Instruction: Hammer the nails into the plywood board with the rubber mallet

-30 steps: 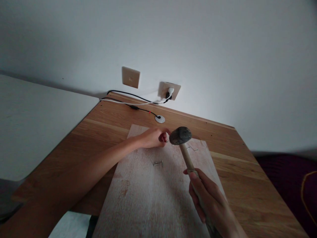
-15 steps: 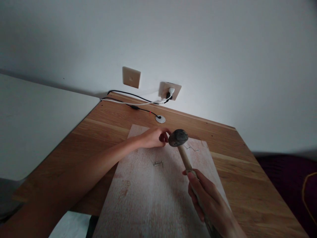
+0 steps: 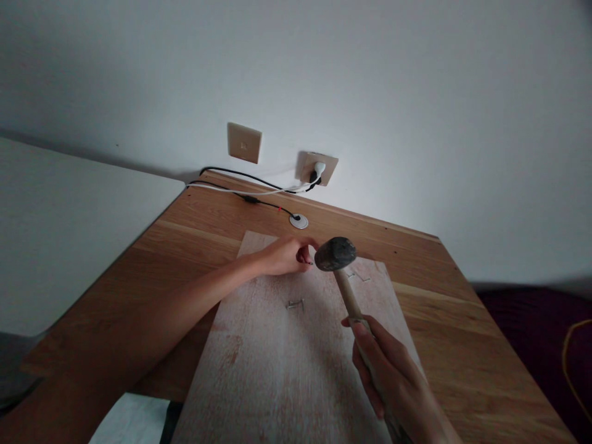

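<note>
My right hand (image 3: 395, 379) is wrapped round the wooden handle of a hammer (image 3: 345, 280), whose dark head hangs just above the far end of a pale wooden board (image 3: 277, 364). My left hand (image 3: 287, 256) rests on the board right beside the hammer head, fingers pinched together on something too small to make out, probably a nail. Loose nails (image 3: 295, 304) lie on the board in the middle, and a further nail (image 3: 361, 277) lies to the right of the hammer.
The board lies on a brown wooden desk (image 3: 462, 308) against a white wall. Black and white cables (image 3: 250, 188) run from a wall socket (image 3: 317, 169) to a round cable hole (image 3: 298, 221). A white surface (image 3: 60, 234) adjoins the desk on the left.
The hammer head dipped down and left toward my left fingers half a second ago, then rose back slightly. My left hand has stayed in place.
</note>
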`<act>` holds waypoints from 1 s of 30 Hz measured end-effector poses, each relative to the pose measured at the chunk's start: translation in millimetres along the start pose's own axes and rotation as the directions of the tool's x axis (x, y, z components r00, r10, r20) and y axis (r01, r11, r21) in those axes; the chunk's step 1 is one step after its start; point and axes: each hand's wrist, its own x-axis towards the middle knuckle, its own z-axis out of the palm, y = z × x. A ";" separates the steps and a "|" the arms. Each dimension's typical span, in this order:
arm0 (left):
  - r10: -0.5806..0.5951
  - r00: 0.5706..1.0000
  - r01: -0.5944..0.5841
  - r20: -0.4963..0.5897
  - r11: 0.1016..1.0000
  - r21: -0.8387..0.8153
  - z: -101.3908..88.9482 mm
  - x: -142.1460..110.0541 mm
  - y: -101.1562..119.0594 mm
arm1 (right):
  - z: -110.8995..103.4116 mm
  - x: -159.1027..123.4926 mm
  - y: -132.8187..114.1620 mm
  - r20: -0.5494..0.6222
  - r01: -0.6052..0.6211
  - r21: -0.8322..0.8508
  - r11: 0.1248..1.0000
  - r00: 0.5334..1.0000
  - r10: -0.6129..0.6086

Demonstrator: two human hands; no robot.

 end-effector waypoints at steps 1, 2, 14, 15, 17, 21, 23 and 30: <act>0.002 1.000 -0.002 0.001 1.000 0.008 -0.1 0.0 0.7 | 0.5 1.1 1.2 0.005 -0.005 -0.008 1.000 1.000 0.005; 0.005 1.000 -0.005 0.001 1.000 0.017 -0.3 0.0 1.5 | 1.0 2.1 2.4 0.012 -0.008 -0.015 1.000 1.000 0.008; -0.005 1.000 0.005 0.006 1.000 0.000 -1.7 -0.4 2.8 | 1.5 2.8 3.9 0.006 -0.001 -0.029 1.000 1.000 0.002; -0.001 1.000 0.001 0.009 1.000 0.002 -1.9 -0.5 3.2 | 1.8 3.3 5.2 0.017 0.000 -0.031 1.000 1.000 0.001; 0.008 1.000 -0.008 0.006 1.000 0.005 -1.8 -0.4 3.4 | 2.0 3.7 8.1 0.032 -0.010 -0.034 0.999 0.999 0.011; 0.026 1.000 -0.026 -0.002 1.000 0.008 -1.1 0.6 2.4 | 1.7 1.9 10.4 0.027 -0.027 -0.043 0.999 0.999 0.028; 0.034 0.999 -0.034 0.001 0.999 0.017 -1.3 0.7 2.8 | 2.3 1.6 9.3 0.023 -0.016 -0.037 0.999 1.000 0.017; 0.002 1.000 -0.002 0.026 1.000 -0.004 -3.5 -0.3 6.2 | 3.0 3.1 5.5 0.029 -0.028 -0.027 0.999 0.999 0.029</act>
